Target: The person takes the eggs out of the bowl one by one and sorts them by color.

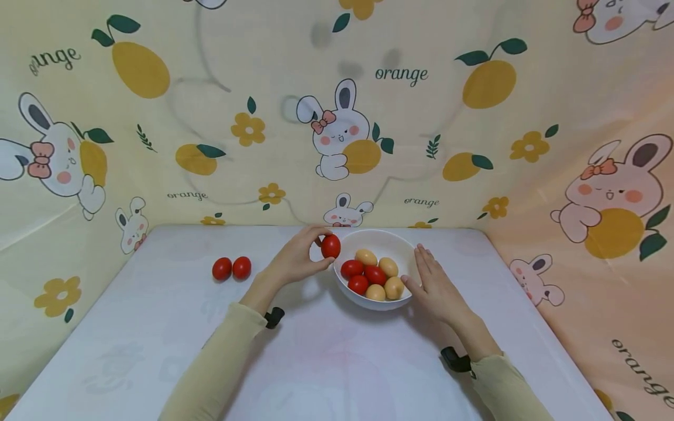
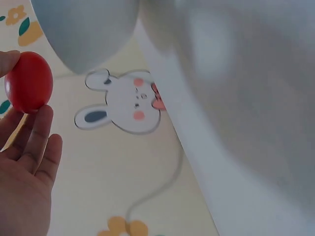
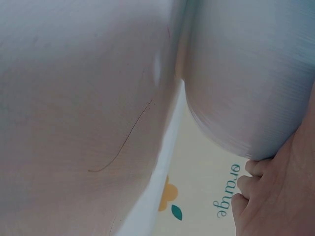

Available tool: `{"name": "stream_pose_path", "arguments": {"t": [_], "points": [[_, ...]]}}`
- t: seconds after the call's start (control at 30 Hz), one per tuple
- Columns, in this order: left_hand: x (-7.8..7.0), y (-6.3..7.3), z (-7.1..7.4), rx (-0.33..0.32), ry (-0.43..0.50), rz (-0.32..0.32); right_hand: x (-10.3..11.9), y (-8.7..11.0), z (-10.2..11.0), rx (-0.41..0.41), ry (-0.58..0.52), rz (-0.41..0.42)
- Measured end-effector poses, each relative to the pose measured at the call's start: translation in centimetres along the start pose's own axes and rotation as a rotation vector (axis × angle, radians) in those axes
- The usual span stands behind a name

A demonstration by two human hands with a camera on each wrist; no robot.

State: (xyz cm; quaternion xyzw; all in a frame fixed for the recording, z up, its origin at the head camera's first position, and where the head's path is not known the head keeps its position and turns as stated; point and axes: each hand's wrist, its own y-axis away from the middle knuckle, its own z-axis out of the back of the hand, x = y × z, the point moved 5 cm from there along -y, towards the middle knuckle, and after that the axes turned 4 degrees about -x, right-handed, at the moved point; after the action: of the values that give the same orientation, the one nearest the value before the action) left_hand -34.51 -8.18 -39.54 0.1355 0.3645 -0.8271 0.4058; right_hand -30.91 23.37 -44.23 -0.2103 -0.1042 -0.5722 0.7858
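Note:
A white bowl [image 1: 368, 303] stands on the table and holds three red eggs [image 1: 375, 275] and several beige eggs [image 1: 388, 267]. At its left rim, my left hand [image 1: 300, 255] pinches another red egg [image 1: 330, 246] between thumb and fingertips, held up above the table. The left wrist view shows that red egg [image 2: 29, 82] upright in the fingers, beside the outside of the bowl [image 2: 88, 34]. My right hand [image 1: 439, 289] rests against the bowl's right side with straight fingers, its thumb at the rim. In the right wrist view, fingers [image 3: 248, 187] show by the bowl's outer wall [image 3: 246, 88].
Two more red eggs [image 1: 231, 268] lie side by side on the white table [image 1: 337, 362], left of my left hand. A patterned cloth [image 1: 253, 70] with rabbits and oranges rises behind the table and along both sides. A dark hair [image 3: 129, 133] lies on the tabletop.

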Motion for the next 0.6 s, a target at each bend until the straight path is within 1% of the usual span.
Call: {"name": "stream_pose_path", "arguments": {"t": [0.17,0.5,0.6], "points": [[1.2,1.0,1.4,0.013,-0.034,0.039,0.0,0.0,0.0,-0.003,-0.002,0.010],[3.8,3.1,4.2,0.086,-0.125,0.114,-0.2,-0.1,-0.2,-0.008,-0.006,0.003],[4.6,3.6,4.7,0.116,-0.160,0.120,-0.2,-0.1,-0.2,-0.009,-0.007,0.000]]}}
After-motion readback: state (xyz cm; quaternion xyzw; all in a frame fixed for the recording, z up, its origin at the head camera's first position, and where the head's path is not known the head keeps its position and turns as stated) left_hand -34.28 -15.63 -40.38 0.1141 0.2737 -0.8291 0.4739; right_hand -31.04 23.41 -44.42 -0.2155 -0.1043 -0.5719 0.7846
